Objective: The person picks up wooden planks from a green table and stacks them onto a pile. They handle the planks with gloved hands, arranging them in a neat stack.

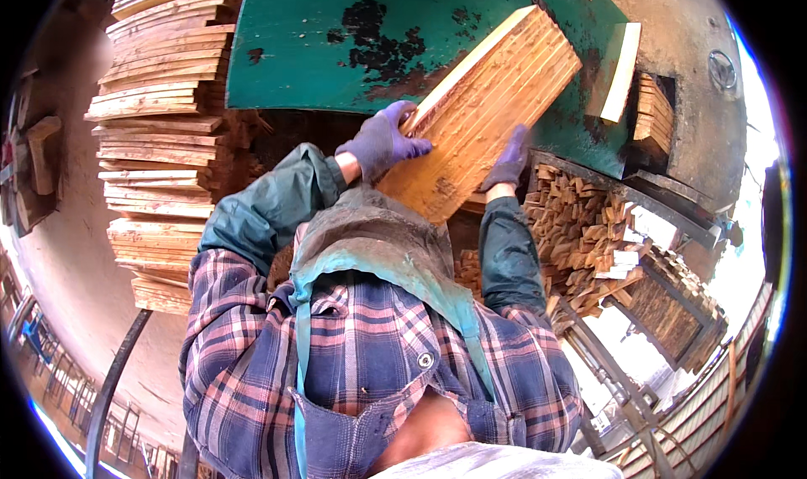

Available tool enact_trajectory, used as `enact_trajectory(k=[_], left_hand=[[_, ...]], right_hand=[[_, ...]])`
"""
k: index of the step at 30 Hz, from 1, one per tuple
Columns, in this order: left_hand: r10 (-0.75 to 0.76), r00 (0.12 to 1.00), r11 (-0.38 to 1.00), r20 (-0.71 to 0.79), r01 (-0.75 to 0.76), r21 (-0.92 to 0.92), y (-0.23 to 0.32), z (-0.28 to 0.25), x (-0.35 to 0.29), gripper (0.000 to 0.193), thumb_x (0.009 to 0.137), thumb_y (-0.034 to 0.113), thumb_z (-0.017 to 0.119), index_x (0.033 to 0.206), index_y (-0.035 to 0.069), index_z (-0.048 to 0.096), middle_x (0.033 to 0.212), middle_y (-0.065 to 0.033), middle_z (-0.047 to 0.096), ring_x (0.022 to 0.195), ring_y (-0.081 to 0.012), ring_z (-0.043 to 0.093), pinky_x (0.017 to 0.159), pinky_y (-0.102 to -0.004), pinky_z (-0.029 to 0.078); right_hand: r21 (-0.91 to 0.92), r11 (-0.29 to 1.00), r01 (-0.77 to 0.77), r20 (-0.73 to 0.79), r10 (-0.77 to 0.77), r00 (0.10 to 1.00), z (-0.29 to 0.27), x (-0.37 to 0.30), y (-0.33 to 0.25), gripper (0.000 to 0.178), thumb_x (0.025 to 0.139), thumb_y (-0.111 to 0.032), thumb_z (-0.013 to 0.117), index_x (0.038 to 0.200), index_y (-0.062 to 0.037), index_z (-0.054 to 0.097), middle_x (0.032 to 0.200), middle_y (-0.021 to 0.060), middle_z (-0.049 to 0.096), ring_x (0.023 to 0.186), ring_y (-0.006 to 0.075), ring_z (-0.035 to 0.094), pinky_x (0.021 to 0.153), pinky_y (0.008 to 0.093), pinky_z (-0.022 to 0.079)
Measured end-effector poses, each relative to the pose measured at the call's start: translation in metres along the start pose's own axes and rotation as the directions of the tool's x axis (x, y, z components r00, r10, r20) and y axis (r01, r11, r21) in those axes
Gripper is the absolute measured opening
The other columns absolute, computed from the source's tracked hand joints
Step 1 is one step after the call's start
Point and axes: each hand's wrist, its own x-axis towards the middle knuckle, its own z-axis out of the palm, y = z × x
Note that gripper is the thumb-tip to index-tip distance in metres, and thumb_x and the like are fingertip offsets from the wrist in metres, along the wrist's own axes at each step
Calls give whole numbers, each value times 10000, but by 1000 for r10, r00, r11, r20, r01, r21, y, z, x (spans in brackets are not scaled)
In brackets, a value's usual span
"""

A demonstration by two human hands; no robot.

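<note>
A bundle of long wooden boards (504, 100) lies slanted across the near edge of the green work table (294, 50), its near end close to my apron. Side by side, the boards show as parallel strips. My left hand (387, 142), in a purple glove, grips the bundle's left side, with the thumb over the top face. Along the right side rests my right hand (508, 161), gloved alike, its fingers stretched up against the boards. The bundle is held between both hands. The undersides of the hands are hidden.
A tall stack of boards (160, 168) stands at the left. One pale board (622, 71) lies at the table's right edge, beside a small pile of blocks (653, 117). Many wood offcuts (576, 227) are heaped below right. A metal frame (672, 189) runs beside them.
</note>
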Motion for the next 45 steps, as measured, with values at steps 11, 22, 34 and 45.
enact_trajectory(k=[11,22,34,45], left_hand=[[159,981,936,-110,-114,334,50,-34,5,664,722,341,797,1277,24,618,1051,-241,708,870,-294,704,804,-372,566],[730,627,458,-271,-155,875,130,-144,145,428,805,265,779,1184,108,655,1085,-187,679,1015,-389,641,841,-470,540],[-238,915,896,326,77,436,23,-55,-42,1034,818,724,651,1544,71,311,1392,-251,549,1290,-407,533,1067,-473,425],[30,963,999,267,-41,34,-27,-24,-30,1059,739,472,845,1584,166,286,1415,-245,540,1289,-394,534,1052,-461,421]], right_hand=[[-248,962,-115,-42,108,993,11,-60,-14,851,776,-594,815,1296,38,581,1190,163,680,991,266,661,862,395,541],[88,962,258,368,-272,889,115,-13,-192,427,870,-420,788,1052,-58,654,843,-23,593,747,102,568,667,286,480],[141,777,-613,336,545,768,-47,-8,-39,491,1047,-362,445,1397,-27,526,1415,135,561,1265,292,551,1107,465,425],[-479,628,-613,526,765,371,70,-104,30,489,1043,-380,455,1371,-27,538,1356,128,595,1211,289,585,1056,453,463]])
